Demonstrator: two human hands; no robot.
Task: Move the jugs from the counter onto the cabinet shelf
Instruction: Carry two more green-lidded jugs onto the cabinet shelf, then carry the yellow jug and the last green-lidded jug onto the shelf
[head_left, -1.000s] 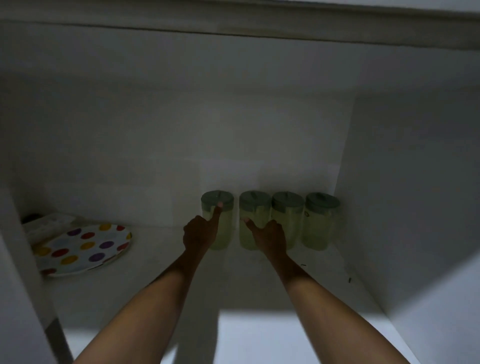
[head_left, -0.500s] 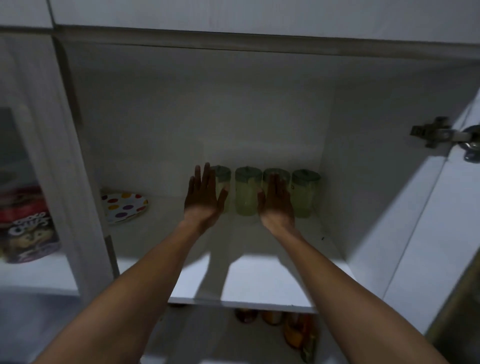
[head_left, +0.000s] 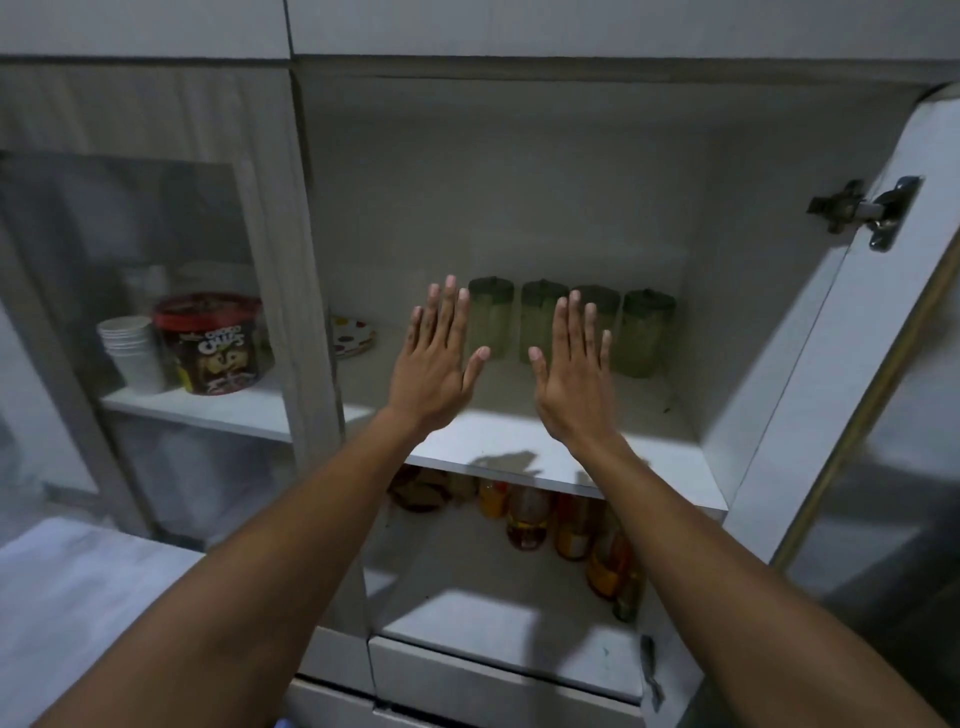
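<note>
Several pale green jugs with dark green lids stand in a row at the back of the white cabinet shelf (head_left: 519, 457); the rightmost jug (head_left: 647, 332) shows fully, the leftmost jug (head_left: 492, 319) is partly covered by fingers. My left hand (head_left: 439, 358) is held up flat with fingers spread, in front of the shelf and short of the jugs. My right hand (head_left: 574, 369) is raised the same way beside it, covering part of the third jug. Both hands hold nothing.
A polka-dot plate (head_left: 353, 338) lies at the shelf's left. Bottles (head_left: 527, 519) stand on the lower shelf. The open cabinet door (head_left: 852, 332) with its hinge is on the right. Behind a glass door on the left are a cereal tub (head_left: 215, 345) and stacked cups (head_left: 132, 351).
Both hands let go of the jugs, opened flat and drew back out of the cabinet. The view pulled back, showing the lower shelf and the left compartment.
</note>
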